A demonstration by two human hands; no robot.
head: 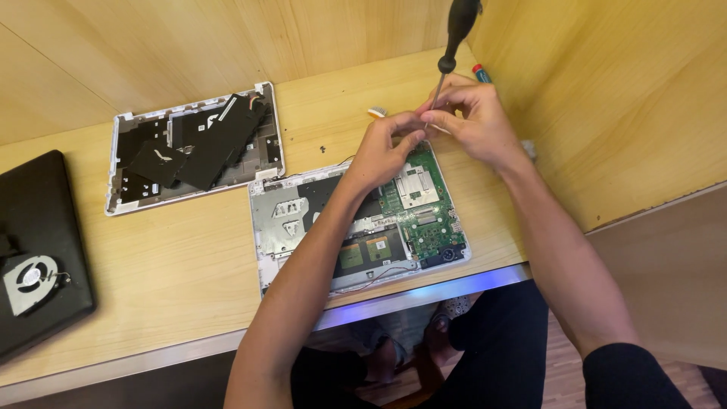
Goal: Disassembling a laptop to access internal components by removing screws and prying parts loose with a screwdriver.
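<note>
Right hand (473, 117) pinches screwdriver (453, 47) above open laptop (356, 227); left hand (386, 151) pinching its tip.

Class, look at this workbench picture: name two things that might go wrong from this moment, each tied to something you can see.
1. Both hands, left hand and right hand, pinch near the screwdriver tip over the bare green circuit board; a slip might scratch it.
2. Tiny dark screws lie loose on the wooden desk beside the opened laptop base; a forearm might sweep them off.
</note>
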